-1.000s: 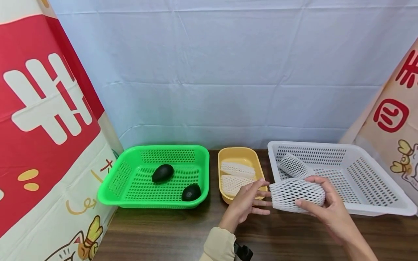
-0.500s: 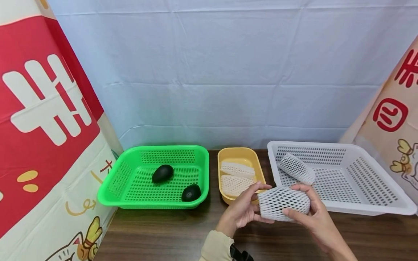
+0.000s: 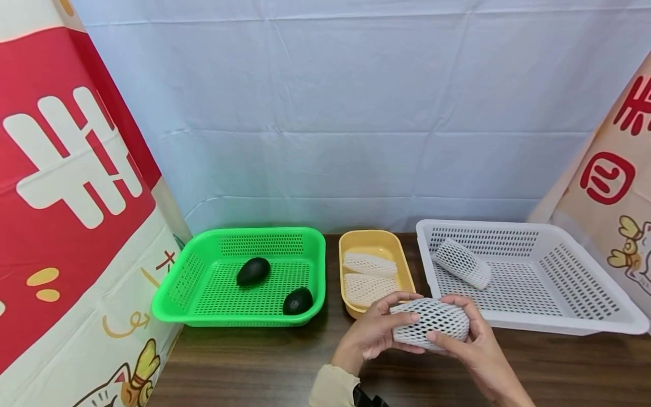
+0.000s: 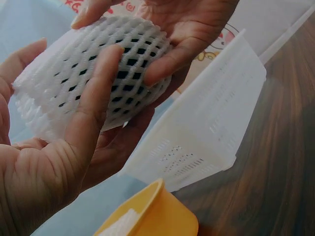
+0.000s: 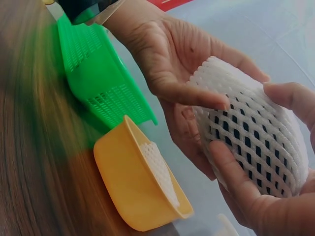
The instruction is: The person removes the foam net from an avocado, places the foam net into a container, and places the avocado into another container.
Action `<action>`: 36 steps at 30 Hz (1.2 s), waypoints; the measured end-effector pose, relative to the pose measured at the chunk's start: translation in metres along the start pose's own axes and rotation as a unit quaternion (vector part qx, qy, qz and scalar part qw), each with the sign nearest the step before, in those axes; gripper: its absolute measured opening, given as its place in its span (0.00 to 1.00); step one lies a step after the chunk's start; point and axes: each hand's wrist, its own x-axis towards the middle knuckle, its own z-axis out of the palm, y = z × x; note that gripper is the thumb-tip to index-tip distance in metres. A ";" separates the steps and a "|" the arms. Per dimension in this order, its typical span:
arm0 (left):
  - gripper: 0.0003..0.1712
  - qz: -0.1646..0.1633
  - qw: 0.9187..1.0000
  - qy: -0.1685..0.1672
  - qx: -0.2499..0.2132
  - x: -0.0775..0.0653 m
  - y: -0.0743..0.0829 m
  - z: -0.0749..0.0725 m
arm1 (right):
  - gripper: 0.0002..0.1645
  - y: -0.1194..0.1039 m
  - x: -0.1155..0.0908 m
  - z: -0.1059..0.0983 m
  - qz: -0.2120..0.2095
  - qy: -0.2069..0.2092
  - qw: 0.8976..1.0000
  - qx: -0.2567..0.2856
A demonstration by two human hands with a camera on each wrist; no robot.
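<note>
Both hands hold a white foam net sleeve above the table, in front of the trays. Through its mesh a dark avocado shows in the left wrist view, mostly covered by the foam net. My left hand grips the sleeve's left end, thumb and fingers around it. My right hand holds the right end, its thumb pressed on the near side. Two dark avocados lie apart in the green basket. Flat foam nets lie in the yellow tub.
To the right stands a white basket with another foam net sleeve in its left part; I cannot tell its contents. All the containers stand on a dark wooden table, with a pale cloth behind.
The wrapped avocado and my right hand have moved left and slightly nearer. My left hand, its fingers spread at the net's end before, now grips that end.
</note>
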 end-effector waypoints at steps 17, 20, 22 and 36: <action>0.27 0.020 0.996 0.056 0.059 -0.016 0.009 -0.007 | 0.31 -0.003 0.001 0.008 0.033 -0.033 0.998 0.030; 0.26 0.023 0.996 0.050 0.065 -0.021 0.010 -0.008 | 0.29 0.000 -0.001 0.009 0.037 -0.031 0.997 0.053; 0.25 0.028 0.996 0.048 0.067 -0.025 0.010 -0.010 | 0.29 0.003 -0.003 0.011 0.036 -0.028 0.997 0.065; 0.29 0.102 0.986 0.053 0.119 -0.053 0.004 -0.020 | 0.31 0.018 -0.011 0.025 0.029 0.012 0.999 0.018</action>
